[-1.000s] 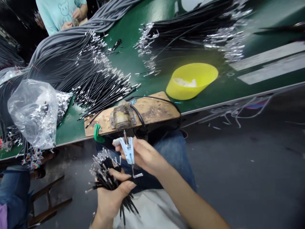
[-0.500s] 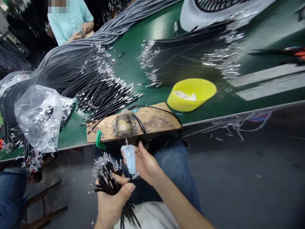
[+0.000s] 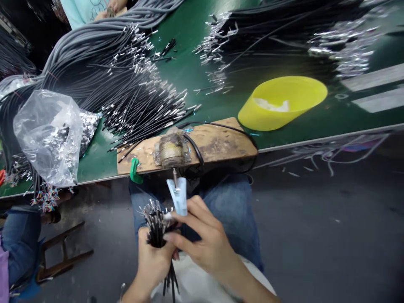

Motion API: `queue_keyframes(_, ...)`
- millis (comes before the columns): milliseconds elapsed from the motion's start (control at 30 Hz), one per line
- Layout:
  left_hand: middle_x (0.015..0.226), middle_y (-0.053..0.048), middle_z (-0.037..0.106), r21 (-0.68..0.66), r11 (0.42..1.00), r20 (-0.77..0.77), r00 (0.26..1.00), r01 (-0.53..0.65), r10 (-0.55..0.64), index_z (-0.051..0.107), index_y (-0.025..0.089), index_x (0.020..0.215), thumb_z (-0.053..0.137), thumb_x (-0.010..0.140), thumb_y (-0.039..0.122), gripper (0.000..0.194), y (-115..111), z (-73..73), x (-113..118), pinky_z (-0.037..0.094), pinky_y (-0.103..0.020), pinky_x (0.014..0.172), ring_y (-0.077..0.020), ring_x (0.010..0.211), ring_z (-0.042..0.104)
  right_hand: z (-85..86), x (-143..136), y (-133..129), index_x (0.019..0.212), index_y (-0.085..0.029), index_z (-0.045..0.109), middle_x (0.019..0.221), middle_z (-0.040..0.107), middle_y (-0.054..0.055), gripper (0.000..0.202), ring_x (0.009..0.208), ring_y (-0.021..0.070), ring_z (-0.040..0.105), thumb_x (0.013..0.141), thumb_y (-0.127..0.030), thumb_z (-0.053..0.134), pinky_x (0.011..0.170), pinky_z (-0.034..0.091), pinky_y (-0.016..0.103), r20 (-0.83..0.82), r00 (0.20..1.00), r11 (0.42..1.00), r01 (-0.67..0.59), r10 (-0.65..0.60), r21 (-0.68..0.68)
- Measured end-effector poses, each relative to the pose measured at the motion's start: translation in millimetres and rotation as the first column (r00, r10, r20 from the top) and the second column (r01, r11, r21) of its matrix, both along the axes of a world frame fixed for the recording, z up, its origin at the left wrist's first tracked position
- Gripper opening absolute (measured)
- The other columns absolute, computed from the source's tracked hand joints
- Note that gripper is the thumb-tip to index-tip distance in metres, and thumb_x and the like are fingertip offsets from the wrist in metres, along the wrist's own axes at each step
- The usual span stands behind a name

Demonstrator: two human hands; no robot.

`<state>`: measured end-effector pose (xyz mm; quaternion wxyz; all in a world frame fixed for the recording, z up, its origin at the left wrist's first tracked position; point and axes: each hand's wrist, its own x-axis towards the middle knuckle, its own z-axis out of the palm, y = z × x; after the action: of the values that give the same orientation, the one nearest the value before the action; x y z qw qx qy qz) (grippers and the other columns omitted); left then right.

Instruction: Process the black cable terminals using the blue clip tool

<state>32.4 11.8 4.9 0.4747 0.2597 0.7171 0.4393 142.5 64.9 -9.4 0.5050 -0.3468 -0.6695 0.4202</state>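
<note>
My left hand (image 3: 154, 256) is closed around an upright bundle of thin black cables (image 3: 158, 225) with bare silvery tips. At the bundle's right side, my right hand (image 3: 205, 235) has its thumb and index finger on the cables near their tips. Which single cable they grip, if any, is hidden. Just above those fingers, a light blue clip-like piece (image 3: 179, 200) sits on the metal shaft (image 3: 174, 173) of a small tape-wrapped motor (image 3: 172, 149). The motor is mounted on a wooden board (image 3: 217, 141) at the table's edge.
Many black cables with silver tips (image 3: 151, 109) lie behind the board. To the left is a clear plastic bag (image 3: 47, 130); a green clamp (image 3: 135, 171) grips the board's edge. A yellow bowl (image 3: 280, 113) stands at right. Across the green table (image 3: 186, 46) is another person's hand (image 3: 116, 5).
My right hand has come down from beside the blue piece to the bundle in my left hand. The blue piece has turned on its shaft. The view has shifted downward.
</note>
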Motion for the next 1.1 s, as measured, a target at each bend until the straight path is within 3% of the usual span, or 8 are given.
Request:
queue_keyframes(167, 0.062, -0.002, 0.064, 0.061, 0.998, 0.098, 0.995, 0.016, -0.022, 0.068, 0.013, 0.068, 0.076, 0.064, 0.029, 0.018, -4.2, -5.2, -7.7, 0.048, -0.025, 0.062, -0.0129, 0.06, 0.057, -1.2, -7.9, -0.1, 0.067, -0.019, 0.051, 0.062, 0.047, -0.001, 0.02, 0.061, 0.0157, 0.044, 0.084, -0.009, 0.051, 0.057, 0.036, 0.03, -0.018, 1.0, 1.0, 0.015, -0.015, 0.001)
queue_keyframes(333, 0.046, 0.005, 0.045, 0.084, 0.996, 0.225, 0.974, -0.011, -0.008, 0.058, 0.014, 0.063, 0.073, 0.067, 0.044, 0.034, -10.7, -15.1, -11.4, 0.036, -0.02, 0.044, -0.0054, 0.043, 0.041, -10.1, -18.2, -8.2, 0.072, -0.02, 0.053, 0.064, 0.047, -0.002, 0.018, 0.063, 0.0142, 0.043, 0.08, -0.003, 0.051, 0.058, 0.035, 0.028, -0.221, 0.959, 0.983, 0.182, -0.178, -0.005)
queue_keyframes(433, 0.053, 0.003, 0.047, 0.082, 0.997, 0.313, 0.95, -0.006, -0.02, 0.054, 0.015, 0.06, 0.072, 0.064, 0.054, 0.043, -11.4, -17.4, -10.0, 0.033, -0.02, 0.042, -0.0046, 0.043, 0.04, -17.8, -22.4, -12.9, 0.071, -0.02, 0.058, 0.065, 0.05, -0.001, 0.017, 0.062, 0.0144, 0.046, 0.084, -0.013, 0.052, 0.058, 0.036, 0.029, -0.364, 0.927, 0.98, 0.021, -0.093, -0.197)
queue_keyframes(567, 0.054, 0.003, 0.049, 0.05, 0.998, 0.392, 0.919, 0.022, -0.04, 0.053, 0.015, 0.062, 0.073, 0.062, 0.055, 0.045, -10.6, -16.0, -9.2, 0.03, -0.019, 0.039, -0.0026, 0.04, 0.036, -28.5, -21.7, -12.9, 0.068, -0.02, 0.063, 0.067, 0.052, 0.0, 0.022, 0.057, 0.0131, 0.046, 0.083, -0.034, 0.059, 0.054, 0.037, 0.028, -0.524, 0.851, 0.841, -0.264, -0.027, -0.472)
queue_keyframes(700, 0.056, 0.001, 0.053, 0.014, 0.998, 0.412, 0.909, 0.059, -0.06, 0.053, 0.014, 0.062, 0.071, 0.065, 0.053, 0.043, -9.7, -12.4, -10.3, 0.026, -0.017, 0.036, -0.0004, 0.037, 0.031, -26.8, -12.3, -6.3, 0.081, -0.021, 0.068, 0.068, 0.053, 0.001, 0.028, 0.057, 0.0132, 0.046, 0.078, -0.048, 0.062, 0.051, 0.037, 0.026, -0.564, 0.825, 0.808, -0.338, 0.009, -0.482)
queue_keyframes(833, 0.055, 0.001, 0.054, 0.004, 0.996, 0.373, 0.924, 0.086, -0.081, 0.052, 0.015, 0.061, 0.069, 0.067, 0.055, 0.044, -9.1, -11.3, -9.7, 0.027, -0.019, 0.035, -0.0009, 0.035, 0.03, -15.7, -3.1, -3.0, 0.07, -0.019, 0.065, 0.069, 0.054, 0.002, 0.02, 0.063, 0.0147, 0.05, 0.079, -0.037, 0.064, 0.057, 0.04, 0.026, -0.405, 0.91, 0.881, -0.259, 0.085, -0.396)
queue_keyframes(967, 0.044, 0.004, 0.044, 0.046, 0.996, 0.245, 0.965, 0.081, -0.09, 0.05, 0.014, 0.053, 0.073, 0.066, 0.047, 0.041, -9.8, -11.6, -5.6, 0.031, -0.02, 0.042, -0.0041, 0.041, 0.036, -11.0, -8.1, -9.6, 0.059, -0.019, 0.052, 0.061, 0.047, -0.001, 0.027, 0.056, 0.0128, 0.046, 0.084, -0.029, 0.057, 0.051, 0.037, 0.025, -0.362, 0.932, 0.899, -0.136, -0.027, -0.417)
queue_keyframes(1100, 0.047, 0.005, 0.044, 0.062, 0.997, 0.138, 0.989, 0.053, -0.061, 0.054, 0.014, 0.057, 0.075, 0.066, 0.04, 0.034, -10.3, -10.9, -2.1, 0.033, -0.021, 0.046, -0.0053, 0.045, 0.037, -14.6, -15.2, -15.0, 0.07, -0.02, 0.053, 0.067, 0.048, 0.0, 0.016, 0.061, 0.014, 0.047, 0.081, -0.008, 0.053, 0.055, 0.038, 0.026, -0.232, 0.954, 0.977, 0.162, -0.192, -0.142)
